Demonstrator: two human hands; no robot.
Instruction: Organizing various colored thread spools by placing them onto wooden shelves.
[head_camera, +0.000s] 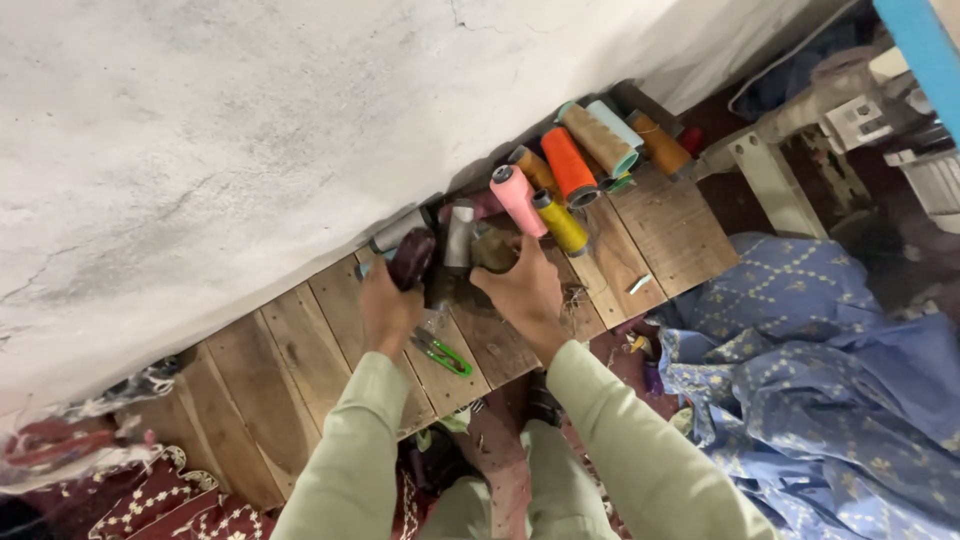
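Item: thread cones along the wooden board's (300, 350) wall edge. Left hand (385, 305) is gripping a dark maroon cone (411, 256), fingers wrapped round it; right hand (528, 292) is closing on an olive cone (494, 250). Sorting step; green snips (441, 353) lying beside.

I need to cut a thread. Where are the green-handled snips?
The green-handled snips lie on the wooden shelf, just below the left hand, between both forearms.

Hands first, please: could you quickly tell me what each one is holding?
Left hand: closed on a dark maroon thread spool.
Right hand: closed on an olive-brown spool.
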